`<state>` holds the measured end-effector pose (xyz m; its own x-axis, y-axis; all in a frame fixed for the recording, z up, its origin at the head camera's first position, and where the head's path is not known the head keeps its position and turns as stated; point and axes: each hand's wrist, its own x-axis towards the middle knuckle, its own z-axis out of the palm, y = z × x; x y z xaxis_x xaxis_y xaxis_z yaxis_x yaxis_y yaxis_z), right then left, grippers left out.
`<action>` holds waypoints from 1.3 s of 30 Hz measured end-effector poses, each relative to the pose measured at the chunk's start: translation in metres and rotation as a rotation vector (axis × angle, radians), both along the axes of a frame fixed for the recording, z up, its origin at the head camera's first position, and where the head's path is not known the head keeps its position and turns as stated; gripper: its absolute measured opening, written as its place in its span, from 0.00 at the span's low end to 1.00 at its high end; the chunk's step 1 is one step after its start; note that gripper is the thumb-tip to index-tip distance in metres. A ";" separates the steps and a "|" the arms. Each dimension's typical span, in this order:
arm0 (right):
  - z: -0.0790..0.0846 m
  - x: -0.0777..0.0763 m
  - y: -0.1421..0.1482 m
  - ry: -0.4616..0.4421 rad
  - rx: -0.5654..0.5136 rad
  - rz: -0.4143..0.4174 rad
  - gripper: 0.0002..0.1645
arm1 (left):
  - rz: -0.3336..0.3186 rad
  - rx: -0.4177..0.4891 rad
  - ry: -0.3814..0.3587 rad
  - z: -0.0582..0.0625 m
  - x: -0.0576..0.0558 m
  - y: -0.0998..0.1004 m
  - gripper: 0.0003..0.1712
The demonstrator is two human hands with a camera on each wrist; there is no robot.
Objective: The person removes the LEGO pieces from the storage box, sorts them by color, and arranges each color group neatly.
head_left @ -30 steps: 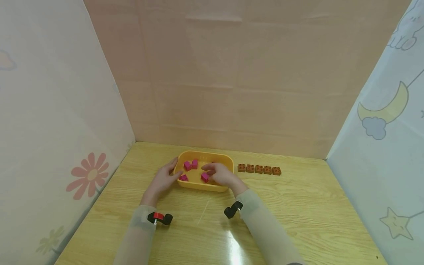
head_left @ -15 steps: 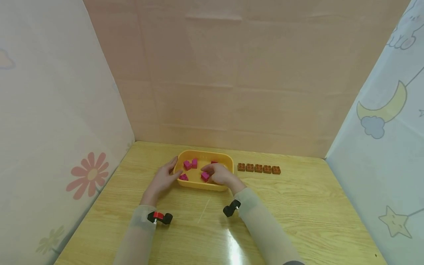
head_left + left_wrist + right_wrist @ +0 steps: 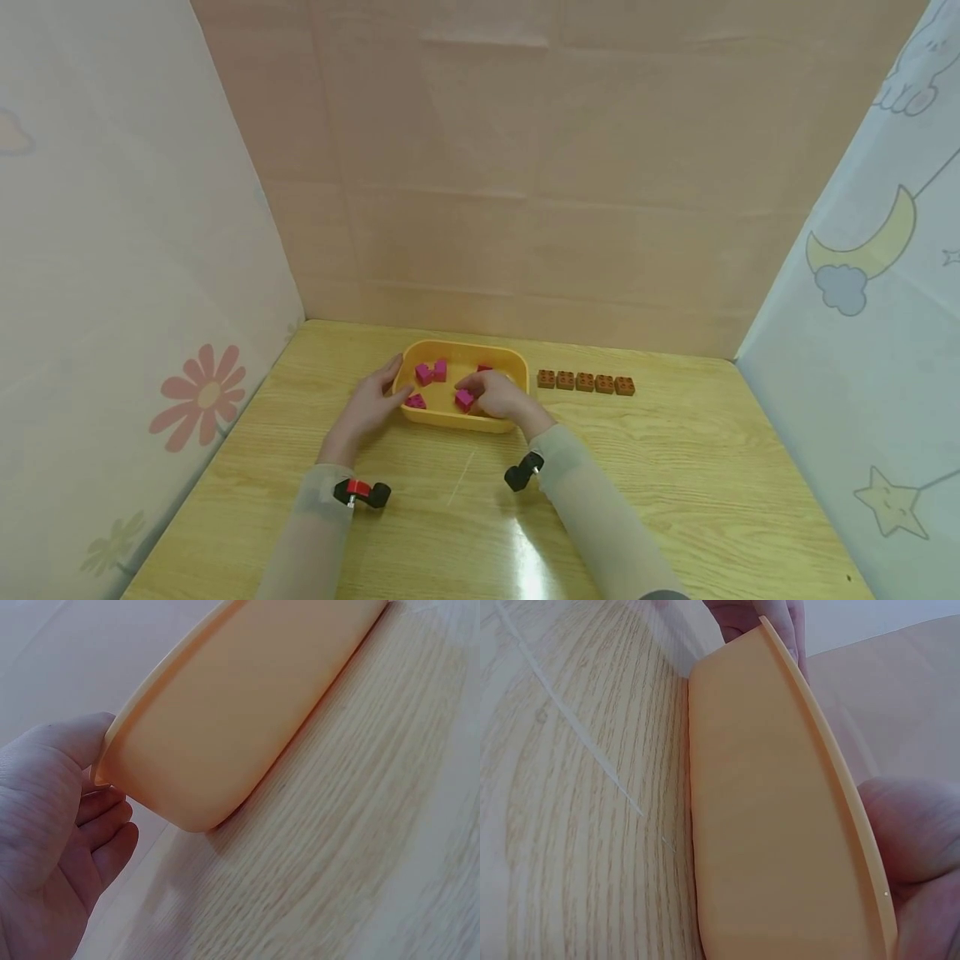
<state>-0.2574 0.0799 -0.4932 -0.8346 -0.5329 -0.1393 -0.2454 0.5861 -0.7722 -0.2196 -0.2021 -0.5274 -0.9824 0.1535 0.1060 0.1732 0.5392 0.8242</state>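
A shallow yellow tray point(image 3: 457, 422) holds several pink toy bricks point(image 3: 424, 374). At its left end my left hand point(image 3: 371, 402) grips the rim, thumb over the edge and fingers on the outside. The left wrist view shows this left hand point(image 3: 56, 817) at the tray's corner point(image 3: 202, 742). My right hand point(image 3: 501, 395) reaches inside the tray, its fingers curled around a pink brick point(image 3: 464, 400) near the front wall. In the right wrist view the tray wall point(image 3: 772, 802) hides that brick and the fingertips of the right hand point(image 3: 919, 840).
To the right of the tray, several brown bricks point(image 3: 585, 382) form a straight row on the wooden table point(image 3: 705, 467). A peach backdrop point(image 3: 525, 208) stands behind, with printed sheets point(image 3: 825, 367) at both sides. A black wrist mount point(image 3: 523, 472) sits on the right sleeve.
My right hand has shifted slightly, its fingers drawing in at the pink brick; another pink brick behind it shows more. The left hand stays on the tray rim.
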 end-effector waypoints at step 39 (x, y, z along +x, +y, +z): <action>-0.003 -0.006 0.007 -0.017 -0.194 -0.051 0.23 | 0.003 0.034 -0.034 -0.003 -0.001 -0.001 0.44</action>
